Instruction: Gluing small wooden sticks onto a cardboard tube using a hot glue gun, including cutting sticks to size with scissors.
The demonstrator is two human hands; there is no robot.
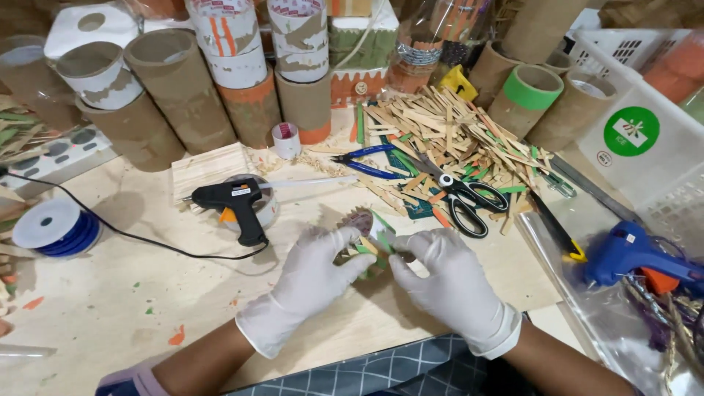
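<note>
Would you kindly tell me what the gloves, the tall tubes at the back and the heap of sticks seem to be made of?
Gloves on the left hand and right hand: thin white rubber or latex, by their creases. Tubes: brown cardboard, matte, with torn paper wraps. Sticks: flat, pale wood, some painted green or orange.

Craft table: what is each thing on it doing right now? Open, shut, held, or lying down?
Left hand: gloved, gripping the small craft piece.
Right hand: gloved, gripping it too.
Craft piece: held between both hands, just above the table.
Scissors: lying shut.
Pliers: lying with handles apart.
Black glue gun: propped on a tape roll, corded.
Blue glue gun: lying on its side.
</note>
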